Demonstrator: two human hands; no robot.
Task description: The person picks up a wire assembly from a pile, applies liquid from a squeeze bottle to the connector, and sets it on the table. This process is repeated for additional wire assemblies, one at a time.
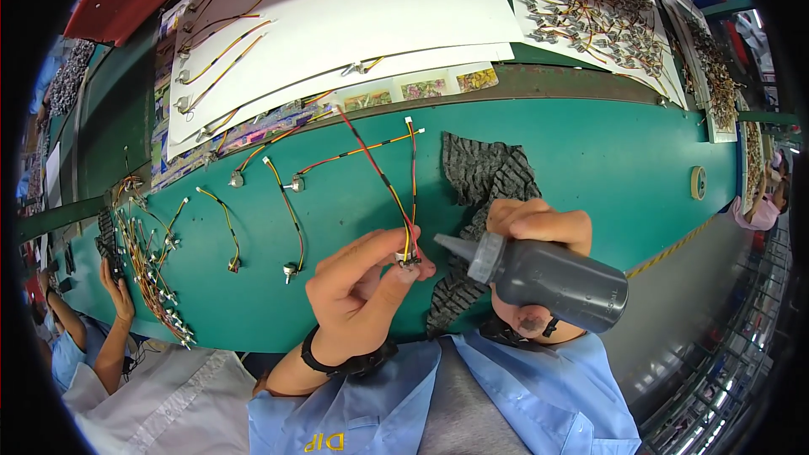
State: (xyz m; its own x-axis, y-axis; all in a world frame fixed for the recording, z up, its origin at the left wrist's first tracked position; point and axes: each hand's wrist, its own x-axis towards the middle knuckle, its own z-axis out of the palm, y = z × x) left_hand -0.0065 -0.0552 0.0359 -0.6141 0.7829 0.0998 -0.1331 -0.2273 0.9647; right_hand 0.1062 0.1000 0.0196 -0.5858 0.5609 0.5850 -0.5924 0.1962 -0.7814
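A wired component [408,262] is pinched by the fingers of the left hand [354,286] above the tabletop [607,160]; a squeeze bottle [563,280] is gripped by the right hand [546,226]. A striped cloth [487,167] is partly hidden (by that hand), and wired parts [148,282] are scattered leftward.

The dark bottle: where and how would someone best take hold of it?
Probably around the broad bottle body, with the right hand coming from the right: that leaves the narrow nozzle free, pointing left toward the wired part in the left hand.
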